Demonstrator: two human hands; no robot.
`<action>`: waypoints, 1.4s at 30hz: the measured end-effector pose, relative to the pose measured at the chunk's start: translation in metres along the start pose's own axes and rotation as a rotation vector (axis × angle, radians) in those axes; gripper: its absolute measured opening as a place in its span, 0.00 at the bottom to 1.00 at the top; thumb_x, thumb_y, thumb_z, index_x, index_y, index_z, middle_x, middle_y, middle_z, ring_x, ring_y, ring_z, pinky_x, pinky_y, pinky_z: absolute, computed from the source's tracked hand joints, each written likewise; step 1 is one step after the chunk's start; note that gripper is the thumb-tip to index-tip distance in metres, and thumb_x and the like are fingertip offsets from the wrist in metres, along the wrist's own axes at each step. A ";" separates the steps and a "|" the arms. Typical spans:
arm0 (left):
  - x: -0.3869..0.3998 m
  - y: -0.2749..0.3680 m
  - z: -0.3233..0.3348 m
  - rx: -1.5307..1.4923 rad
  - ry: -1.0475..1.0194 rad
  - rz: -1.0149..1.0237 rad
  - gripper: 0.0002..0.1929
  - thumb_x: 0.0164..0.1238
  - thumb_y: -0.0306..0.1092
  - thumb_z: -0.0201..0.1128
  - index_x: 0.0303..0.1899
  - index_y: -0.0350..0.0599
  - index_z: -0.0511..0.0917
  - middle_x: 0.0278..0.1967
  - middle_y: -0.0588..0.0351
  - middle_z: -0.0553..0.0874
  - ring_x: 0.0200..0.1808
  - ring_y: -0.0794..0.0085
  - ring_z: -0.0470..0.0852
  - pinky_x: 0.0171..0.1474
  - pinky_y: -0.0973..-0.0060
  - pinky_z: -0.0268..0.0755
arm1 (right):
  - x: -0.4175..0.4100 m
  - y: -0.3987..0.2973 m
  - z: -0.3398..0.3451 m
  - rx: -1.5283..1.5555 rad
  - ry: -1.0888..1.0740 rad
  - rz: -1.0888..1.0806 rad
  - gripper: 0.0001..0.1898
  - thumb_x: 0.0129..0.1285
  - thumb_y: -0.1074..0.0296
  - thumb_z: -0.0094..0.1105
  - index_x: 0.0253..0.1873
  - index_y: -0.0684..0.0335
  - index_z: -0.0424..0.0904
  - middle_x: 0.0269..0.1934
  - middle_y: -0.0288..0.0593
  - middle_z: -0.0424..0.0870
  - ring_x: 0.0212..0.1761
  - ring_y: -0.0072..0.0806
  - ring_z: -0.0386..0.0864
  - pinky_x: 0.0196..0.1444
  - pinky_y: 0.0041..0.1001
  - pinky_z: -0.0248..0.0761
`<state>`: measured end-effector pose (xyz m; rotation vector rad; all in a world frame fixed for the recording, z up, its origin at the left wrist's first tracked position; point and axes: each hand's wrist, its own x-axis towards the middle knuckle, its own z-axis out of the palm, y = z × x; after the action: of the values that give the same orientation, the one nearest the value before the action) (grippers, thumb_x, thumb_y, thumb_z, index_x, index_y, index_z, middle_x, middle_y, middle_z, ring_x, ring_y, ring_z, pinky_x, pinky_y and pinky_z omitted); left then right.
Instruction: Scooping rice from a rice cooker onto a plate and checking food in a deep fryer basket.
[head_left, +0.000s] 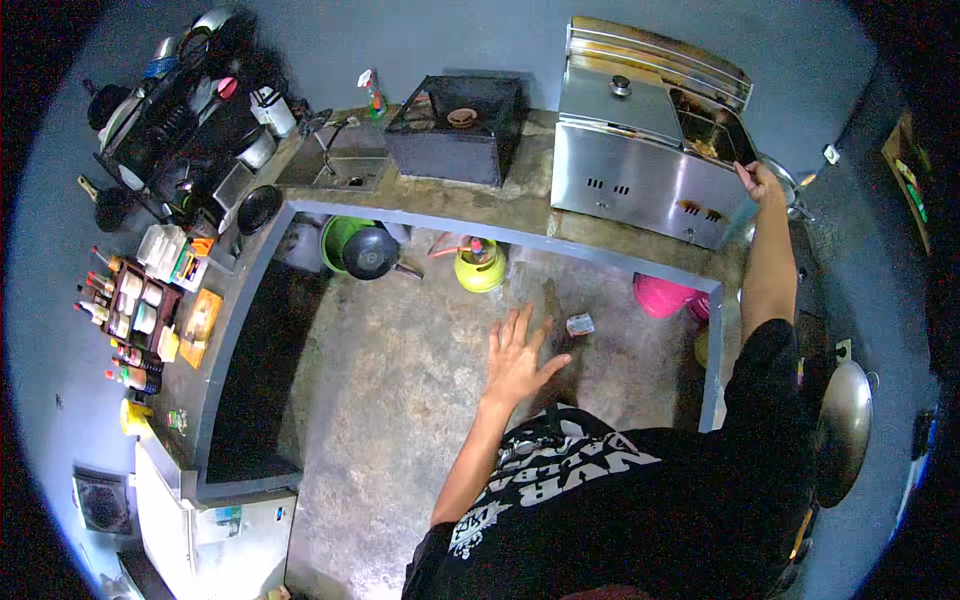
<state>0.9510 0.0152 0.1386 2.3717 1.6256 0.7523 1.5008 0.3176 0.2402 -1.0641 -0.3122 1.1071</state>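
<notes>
A stainless-steel double-tank deep fryer (645, 180) stands on the counter at the upper right. Its left tank is covered by a steel lid (621, 94) with a round knob. The right tank (705, 127) is uncovered, with a dark, brown-stained inside. My right hand (761, 182) reaches out with its fingers curled on the dark front right edge of that tank; whether a separate part is held there is hard to see. My left hand (516, 356) hovers over the floor in front of my body, fingers spread, holding nothing.
On the counter are a dark metal stove box (457, 127), a sink (349, 174), a spray bottle (371, 94) and a rack of cookware (172, 112). A green gas cylinder (480, 268) and a frying pan (371, 253) sit below. A wok (844, 435) hangs at right.
</notes>
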 end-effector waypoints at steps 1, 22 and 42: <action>0.002 0.002 -0.001 -0.002 0.013 0.022 0.33 0.50 0.62 0.59 0.55 0.52 0.72 0.65 0.47 0.58 0.65 0.51 0.56 0.63 0.49 0.46 | 0.007 -0.008 -0.006 0.003 0.004 -0.013 0.03 0.55 0.84 0.41 0.28 0.75 0.61 0.36 0.60 0.72 0.42 0.50 0.78 0.41 0.32 0.81; -0.004 0.003 -0.003 -0.027 0.022 0.033 0.33 0.50 0.61 0.60 0.54 0.49 0.73 0.64 0.46 0.59 0.66 0.50 0.56 0.64 0.50 0.46 | -0.036 0.015 0.039 -0.050 0.011 -0.353 0.09 0.60 0.82 0.39 0.43 0.84 0.60 0.41 0.63 0.72 0.44 0.49 0.78 0.47 0.33 0.79; 0.006 0.005 0.010 -0.017 0.030 0.008 0.33 0.48 0.63 0.61 0.54 0.53 0.74 0.64 0.47 0.60 0.65 0.50 0.57 0.63 0.49 0.48 | -0.024 -0.043 0.089 0.024 -0.013 -0.450 0.09 0.58 0.81 0.41 0.39 0.86 0.61 0.40 0.69 0.74 0.38 0.52 0.79 0.42 0.36 0.81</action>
<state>0.9619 0.0198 0.1336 2.3680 1.6156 0.8037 1.4541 0.3428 0.3267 -0.9076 -0.5196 0.7118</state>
